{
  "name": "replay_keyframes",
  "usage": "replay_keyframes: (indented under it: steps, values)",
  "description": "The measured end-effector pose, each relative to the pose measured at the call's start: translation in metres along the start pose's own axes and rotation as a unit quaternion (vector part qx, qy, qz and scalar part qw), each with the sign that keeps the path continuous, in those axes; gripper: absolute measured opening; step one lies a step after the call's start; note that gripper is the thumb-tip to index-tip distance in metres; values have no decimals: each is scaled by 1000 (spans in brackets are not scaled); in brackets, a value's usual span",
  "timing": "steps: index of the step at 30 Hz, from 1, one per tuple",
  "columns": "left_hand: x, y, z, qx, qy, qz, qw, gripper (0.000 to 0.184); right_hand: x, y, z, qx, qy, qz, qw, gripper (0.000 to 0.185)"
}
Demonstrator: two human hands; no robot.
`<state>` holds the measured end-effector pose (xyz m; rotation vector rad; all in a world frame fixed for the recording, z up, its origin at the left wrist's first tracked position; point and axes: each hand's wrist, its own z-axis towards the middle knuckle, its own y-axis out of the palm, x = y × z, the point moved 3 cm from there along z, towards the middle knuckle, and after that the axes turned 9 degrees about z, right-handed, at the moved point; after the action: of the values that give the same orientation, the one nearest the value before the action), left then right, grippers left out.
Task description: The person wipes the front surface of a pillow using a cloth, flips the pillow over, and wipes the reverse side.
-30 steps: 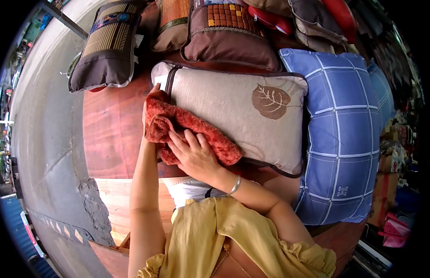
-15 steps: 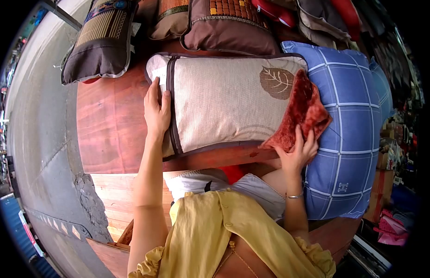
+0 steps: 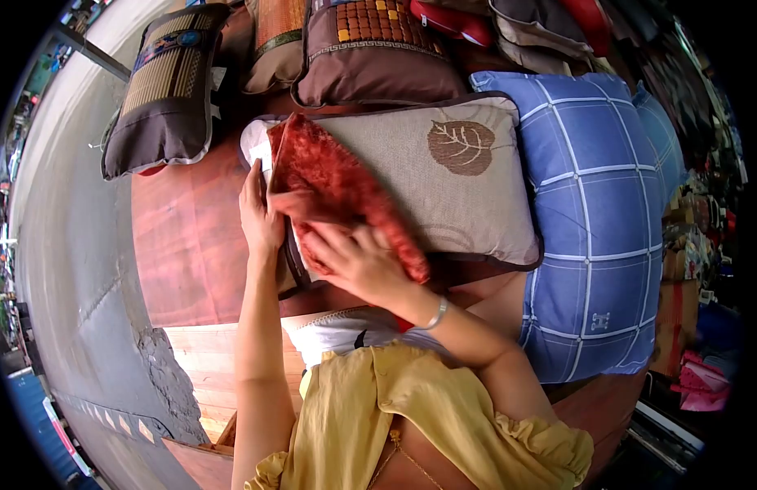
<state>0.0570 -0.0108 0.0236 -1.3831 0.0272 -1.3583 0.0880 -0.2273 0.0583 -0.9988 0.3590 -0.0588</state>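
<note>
A beige pillow (image 3: 476, 204) with a brown leaf and dark piping lies flat in front of me. My left hand (image 3: 260, 214) rests on its left end, beside the white label, fingers pointing away from me and holding nothing. A red plush cloth (image 3: 325, 167) is spread slantwise over the left part of the pillow. On the cloth's near side lies my right hand (image 3: 362, 263), blurred, its fingers pressing on the cloth and partly spread. Touching the pillow's right end is a blue checked pillow (image 3: 590, 220).
Under the pillows is a reddish wooden table (image 3: 178, 245). A dark pillow with a striped panel (image 3: 168, 106) lies at the back left. A brown pillow with a beaded panel (image 3: 378, 69) and several others are along the back. Grey pavement (image 3: 76, 245) runs along the left.
My right hand and the red cloth swept to the right end of the pillow, then back to its left part. My left hand, covered by the cloth at first, now shows at the left end.
</note>
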Motion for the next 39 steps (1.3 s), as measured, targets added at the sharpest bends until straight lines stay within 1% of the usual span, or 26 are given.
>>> replay_keyframes:
  steps: [1, 2, 3, 5, 7, 9, 11, 14, 15, 16, 18, 19, 21, 23, 24, 25, 27, 29, 30, 31, 33, 34, 35, 37, 38, 39]
  values:
    - [1, 0, 0, -14, -44, 18, 999, 48, 12, -13, -12, -23, 31, -22, 999, 73]
    - [-13, 7, -1, 4, -32, -48, 998, 47, 27, -28, -25, -27, 64, -64, 996, 75]
    - [-11, 7, -2, 4, -36, -49, 998, 47, 43, -43, -39, -32, 95, -106, 989, 77]
    - [-1, 2, -2, 16, -19, 11, 1000, 45, 80, -78, -55, 25, 178, -134, 974, 76]
    - [0, 1, -3, 13, -31, -9, 999, 45, 116, -111, -75, 45, 244, -143, 958, 70]
    - [2, 0, -3, 11, -31, -15, 999, 46, 148, -128, -91, 112, 307, -66, 943, 62]
    - [1, 1, -4, 13, -33, -10, 999, 46, 170, -126, -100, 181, 298, -25, 937, 42]
    - [3, 1, -5, 17, -37, -3, 999, 46, 145, -123, -65, 151, 268, -85, 948, 28]
    - [4, 1, -5, 17, -39, -4, 999, 46, 131, -115, -49, 144, 248, -91, 954, 23]
    - [4, 1, -5, 21, -31, -2, 999, 46, 112, -104, -30, 142, 201, -75, 966, 18]
    - [-1, 3, -6, 21, -29, -4, 999, 46, 67, -72, 5, 104, 128, -37, 986, 16]
    - [-2, 3, -5, 23, -27, -10, 999, 46, 43, -55, 17, 61, 84, -25, 994, 25]
    - [-5, 1, -6, 24, -29, -2, 999, 45, 8, -14, 33, 44, 27, 19, 998, 30]
    - [-24, 3, -8, -27, -25, -31, 999, 45, -8, 12, 39, 45, -4, 51, 998, 36]
    - [-55, 12, -12, -47, -31, -19, 998, 44, -7, 6, 42, 18, -2, 47, 999, 42]
    - [-38, 8, -9, -46, -31, -18, 998, 44, -1, -1, 41, 21, -1, 85, 996, 46]
    - [-6, 1, -7, 21, -28, -62, 997, 44, 20, -24, 33, -4, 18, 43, 999, 45]
    - [-9, 4, -7, 33, -29, -62, 997, 44, 58, -63, 26, 26, 70, -22, 997, 38]
    - [-5, 2, -7, 30, -26, -43, 998, 44, 79, -78, 21, 52, 118, -48, 990, 35]
    - [-1, 0, -7, 27, -23, -25, 999, 44, 101, -93, 12, 71, 149, -59, 984, 34]
    - [1, -2, -7, 28, -30, -26, 999, 44, 148, -113, -15, 79, 216, -98, 968, 39]
    - [1, -1, -7, 28, -26, -24, 999, 44, 166, -120, -25, 91, 247, -90, 961, 40]
    - [0, -1, -7, 28, -23, -21, 999, 45, 187, -124, -36, 101, 263, -85, 956, 39]
    - [2, -1, -8, 25, -30, -5, 999, 45, 202, -127, -38, 132, 275, -75, 949, 36]
    - [3, -1, -8, 21, -35, 14, 999, 45, 205, -120, -39, 116, 292, -104, 944, 35]
    - [3, -1, -9, 16, -35, 14, 999, 46, 192, -117, -26, 107, 281, -133, 944, 32]
